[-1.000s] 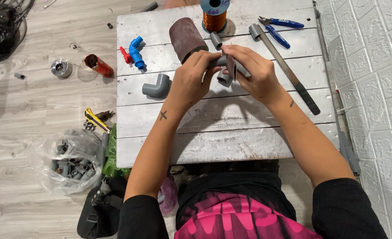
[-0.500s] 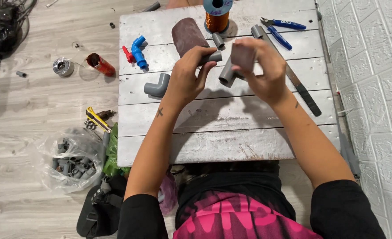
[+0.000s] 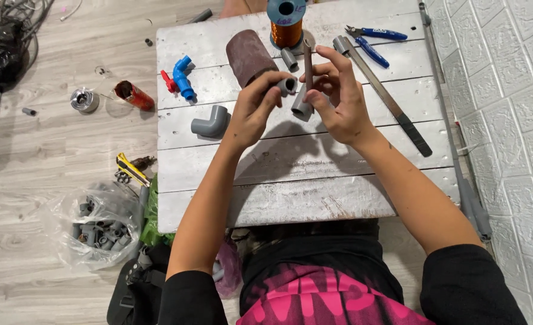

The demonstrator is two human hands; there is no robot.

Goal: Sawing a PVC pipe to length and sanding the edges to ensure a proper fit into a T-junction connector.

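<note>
While both hands hover over the far half of the white plank table (image 3: 290, 180), the left hand (image 3: 251, 114) pinches a short grey pipe stub (image 3: 288, 85) between thumb and fingertips, its open end turned toward the camera. Just beside it, the right hand (image 3: 339, 99) holds a second grey pipe piece (image 3: 301, 105) together with a strip of brown sandpaper (image 3: 308, 66) that stands upright; its fingers are curled around both, though exactly how the strip is gripped is hard to make out. Near the table's far edge stand a copper wire spool (image 3: 286, 24) and a brown sandpaper roll (image 3: 249, 55), with another small grey stub (image 3: 288, 58) between them. Blue-handled pliers (image 3: 372, 42) lie toward the far right corner, next to a long metal file (image 3: 381, 93). Toward the left edge sit a grey elbow fitting (image 3: 211, 122) and a blue valve (image 3: 182, 78). On the floor to the left lies a clear bag of grey fittings (image 3: 95, 225).
</note>
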